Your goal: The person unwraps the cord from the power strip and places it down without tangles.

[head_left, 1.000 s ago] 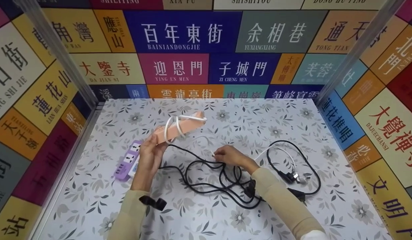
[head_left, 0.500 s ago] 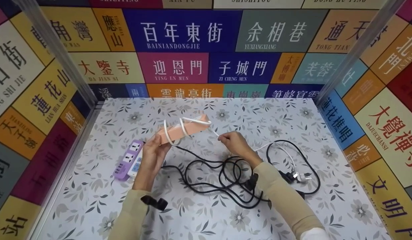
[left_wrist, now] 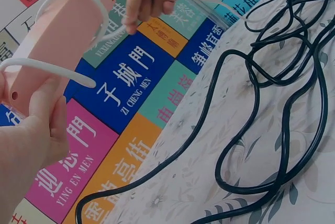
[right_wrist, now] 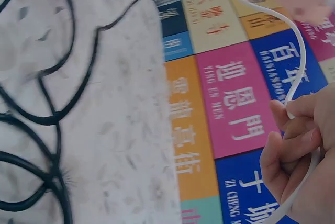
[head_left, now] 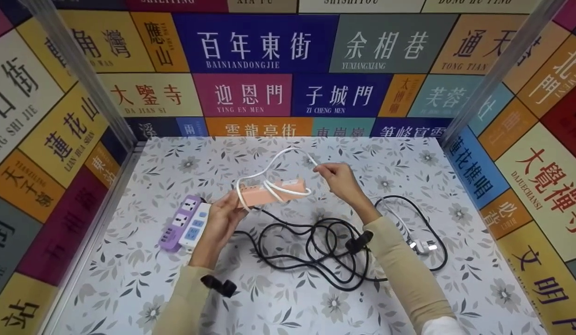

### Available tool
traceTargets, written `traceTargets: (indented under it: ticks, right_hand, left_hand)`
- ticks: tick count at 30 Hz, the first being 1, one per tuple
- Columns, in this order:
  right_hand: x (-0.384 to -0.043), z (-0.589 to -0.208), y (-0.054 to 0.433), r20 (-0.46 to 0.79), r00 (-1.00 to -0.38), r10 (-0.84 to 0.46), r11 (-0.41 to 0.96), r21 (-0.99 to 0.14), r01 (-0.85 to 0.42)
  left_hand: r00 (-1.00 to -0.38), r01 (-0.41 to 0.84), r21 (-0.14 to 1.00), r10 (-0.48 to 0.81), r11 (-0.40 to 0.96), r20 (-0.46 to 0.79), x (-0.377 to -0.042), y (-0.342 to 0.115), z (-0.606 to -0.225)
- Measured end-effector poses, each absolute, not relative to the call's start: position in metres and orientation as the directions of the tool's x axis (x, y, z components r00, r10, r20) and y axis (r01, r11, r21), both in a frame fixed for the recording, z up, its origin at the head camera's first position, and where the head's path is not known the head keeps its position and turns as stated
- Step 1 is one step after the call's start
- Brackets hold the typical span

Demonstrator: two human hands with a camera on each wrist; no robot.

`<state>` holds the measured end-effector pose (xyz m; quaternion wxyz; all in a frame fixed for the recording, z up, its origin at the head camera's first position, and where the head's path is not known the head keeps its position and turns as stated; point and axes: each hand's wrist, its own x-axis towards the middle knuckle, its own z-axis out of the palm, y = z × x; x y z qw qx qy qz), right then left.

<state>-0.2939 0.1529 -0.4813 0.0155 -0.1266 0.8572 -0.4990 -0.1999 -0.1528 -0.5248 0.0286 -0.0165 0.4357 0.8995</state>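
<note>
In the head view a peach-pink power strip (head_left: pixel 257 197) is held above the table, lying nearly level. My left hand (head_left: pixel 222 218) grips its left end, the thumb along one side in the left wrist view. Loose turns of a white cord (head_left: pixel 292 149) pass around the strip. From there the cord arches up to my right hand (head_left: pixel 341 184), which pinches it to the right of the strip. In the right wrist view the cord (right_wrist: pixel 301 51) runs between the curled fingers and across the palm.
At left a purple power strip (head_left: pixel 176 232) lies beside a white one with blue sockets (head_left: pixel 194 230). Black cable (head_left: pixel 292 265) lies in loose coils across the middle. A plug (head_left: pixel 423 246) rests at right. Printed panels (head_left: pixel 250 44) wall the table on the back and sides.
My right hand has moved up and to the right, drawing the white cord into a raised arc. The strip has shifted slightly right and down and turned more level.
</note>
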Motion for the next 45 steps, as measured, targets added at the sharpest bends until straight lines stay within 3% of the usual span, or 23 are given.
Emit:
traceTargets:
  ticks: [5,10,16,21,31,39,43,45]
  right_hand:
    - [-0.292,-0.465,0.161,0.134,-0.97,-0.204,0.364,-0.909,-0.202]
    - [-0.287,-0.453,0.171,0.196,-0.946,-0.257,0.18,-0.952,-0.246]
    - [-0.278,-0.45,0.185,0.29,-0.869,-0.401,-0.14,-0.957,-0.255]
    - [-0.272,-0.452,0.196,0.356,-0.782,-0.511,-0.265,-0.931,-0.251]
    - [-0.264,-0.453,0.214,0.437,-0.569,-0.697,-0.317,-0.899,-0.302]
    - [-0.267,-0.471,0.227,0.477,-0.379,-0.793,-0.408,-0.878,-0.251]
    - [-0.266,-0.474,0.234,0.378,-0.316,-0.87,-0.318,-0.921,-0.225]
    - [-0.264,-0.477,0.238,0.259,-0.328,-0.909,-0.194,-0.956,-0.219]
  left_hand:
    - [-0.997,-0.074,0.783,0.023,-0.617,-0.076,-0.2,-0.151,-0.526]
    - [-0.998,-0.049,0.772,-0.002,-0.633,-0.065,-0.2,-0.151,-0.525]
    - [-0.998,-0.046,0.781,-0.01,-0.623,-0.067,-0.201,-0.152,-0.524]
    - [-0.996,-0.052,0.803,-0.032,-0.594,-0.088,-0.2,-0.152,-0.523]
    - [-0.993,-0.02,0.788,-0.076,-0.615,-0.085,-0.203,-0.157,-0.517]
    - [-0.986,0.015,0.712,-0.13,-0.702,-0.108,-0.206,-0.16,-0.514]
    - [-0.983,0.013,0.686,-0.136,-0.728,-0.125,-0.205,-0.164,-0.513]
    - [-0.983,0.017,0.681,-0.135,-0.732,-0.121,-0.204,-0.166,-0.513]
